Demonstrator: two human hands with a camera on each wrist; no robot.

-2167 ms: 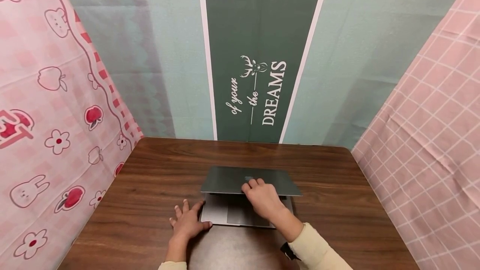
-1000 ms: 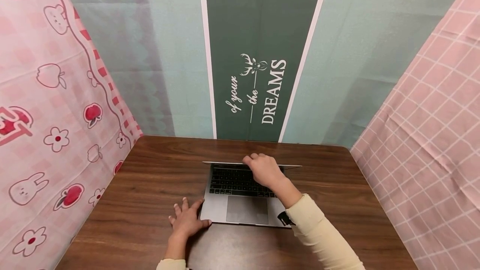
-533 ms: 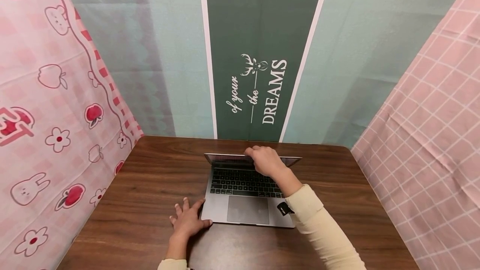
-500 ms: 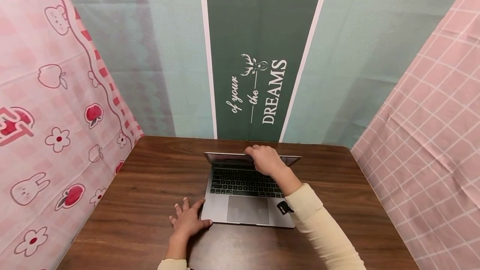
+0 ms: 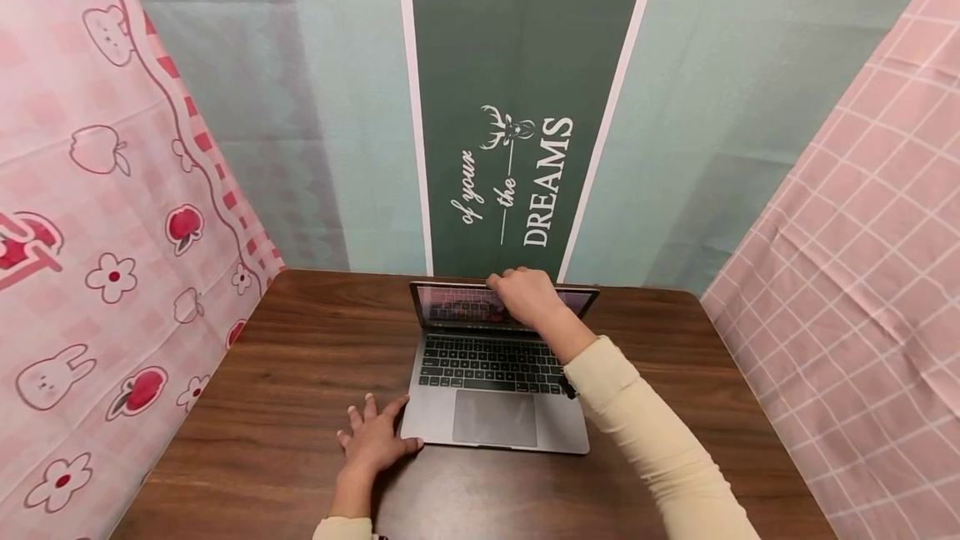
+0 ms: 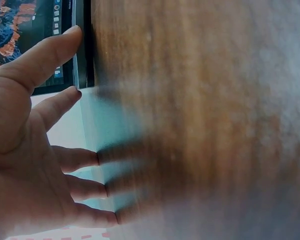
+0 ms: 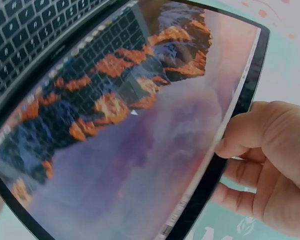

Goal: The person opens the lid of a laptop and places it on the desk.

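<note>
A grey laptop (image 5: 495, 419) rests on the wooden table, its lid raised and its screen (image 7: 135, 150) lit with a mountain picture. My right hand (image 5: 528, 297) pinches the lid's top edge near the middle; in the right wrist view the thumb lies on the screen side and other fingers are behind the lid. My left hand (image 5: 375, 433) is spread at the laptop's front left corner, its thumb and index finger at the base's edge and the other fingers on the table. Part of the keyboard's right side is hidden by my right forearm.
The wooden table (image 5: 300, 357) reaches to a green and teal curtain (image 5: 360, 107) at the back. A pink patterned cloth (image 5: 135, 215) hangs at the left, a pink checked one (image 5: 862, 273) at the right.
The right hand has swung the laptop lid up and back from nearly closed, so keyboard and screen now show. The left hand has stayed at the front left corner.
</note>
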